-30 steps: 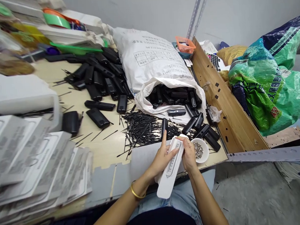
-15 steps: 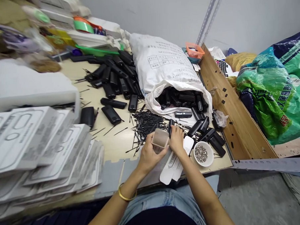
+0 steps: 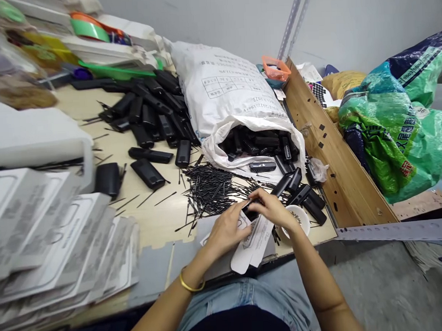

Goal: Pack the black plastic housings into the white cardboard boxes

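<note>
My left hand [image 3: 226, 229] is curled round a small white carton, mostly hidden by its fingers. My right hand [image 3: 271, 207] is closed at the carton's mouth, its fingertips on a black plastic handheld part [image 3: 249, 210] that is largely covered. Below both hands lie flattened white printed cartons [image 3: 254, 239] at the table's front edge. Just beyond my left hand spreads a heap of thin black sticks [image 3: 211, 188]. A white bowl of small metal pieces [image 3: 299, 220] stands partly behind my right wrist.
An open white sack [image 3: 232, 87] of black parts lies beyond the hands, and more black casings [image 3: 149, 115] are piled at its left. Stacked white printed boxes [image 3: 59, 241] fill the left side. A wooden board [image 3: 327, 161] edges the right, with green bags [image 3: 391, 129] past it.
My right hand has brought the black part to the carton in my left hand. The carton's open mouth no longer faces me. The view has shifted slightly.
</note>
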`<state>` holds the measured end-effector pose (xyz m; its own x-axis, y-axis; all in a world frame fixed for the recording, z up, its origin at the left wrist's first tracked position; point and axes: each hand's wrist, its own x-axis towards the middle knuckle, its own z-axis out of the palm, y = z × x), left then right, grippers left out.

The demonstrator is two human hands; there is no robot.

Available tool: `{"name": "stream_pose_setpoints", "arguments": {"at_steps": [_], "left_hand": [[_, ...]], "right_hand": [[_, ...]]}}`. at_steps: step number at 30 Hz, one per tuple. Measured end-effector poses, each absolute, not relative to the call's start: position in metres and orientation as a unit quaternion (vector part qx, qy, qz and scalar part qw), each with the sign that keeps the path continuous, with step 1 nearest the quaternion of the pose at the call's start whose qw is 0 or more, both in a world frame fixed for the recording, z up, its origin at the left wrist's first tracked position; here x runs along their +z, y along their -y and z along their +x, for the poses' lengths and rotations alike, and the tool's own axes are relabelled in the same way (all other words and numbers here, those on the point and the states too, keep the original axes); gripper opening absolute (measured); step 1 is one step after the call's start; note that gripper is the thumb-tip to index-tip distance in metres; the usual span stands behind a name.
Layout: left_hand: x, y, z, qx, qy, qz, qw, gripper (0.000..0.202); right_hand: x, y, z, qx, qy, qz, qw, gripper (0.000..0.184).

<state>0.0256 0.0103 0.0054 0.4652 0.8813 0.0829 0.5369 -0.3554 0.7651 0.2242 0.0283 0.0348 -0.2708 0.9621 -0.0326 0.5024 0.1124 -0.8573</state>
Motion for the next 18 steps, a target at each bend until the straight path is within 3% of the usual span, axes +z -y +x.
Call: {"name": "stream_pose_setpoints", "arguments": {"at_steps": [1,3,5,7,14,18], "left_hand": [[0.006,-0.010,0.026,0.267,-0.467,0.767,0.349,0.056],[0.007,-0.009,0.021,0.294,-0.507,0.733,0.346,0.057],[0.011,-0.008,0.015,0.310,-0.537,0.705,0.345,0.059],[0.014,-0.007,0.013,0.322,-0.547,0.689,0.351,0.061],[0.013,-0.008,0.035,0.365,-0.510,0.692,0.359,0.062],[0.016,-0.006,0.041,0.371,-0.494,0.697,0.363,0.063]], "right_hand": [[0.027,-0.034,0.221,0.352,0.663,-0.594,0.291,0.022],[0.008,-0.050,0.219,0.238,0.624,-0.709,0.224,0.027],[-0.009,-0.065,0.220,0.167,0.627,-0.752,0.116,0.020],[-0.020,-0.072,0.223,0.153,0.641,-0.750,0.063,0.013],[-0.032,-0.070,0.222,0.175,0.646,-0.738,0.083,0.013],[-0.033,-0.075,0.226,0.207,0.641,-0.726,0.139,0.013]]}}
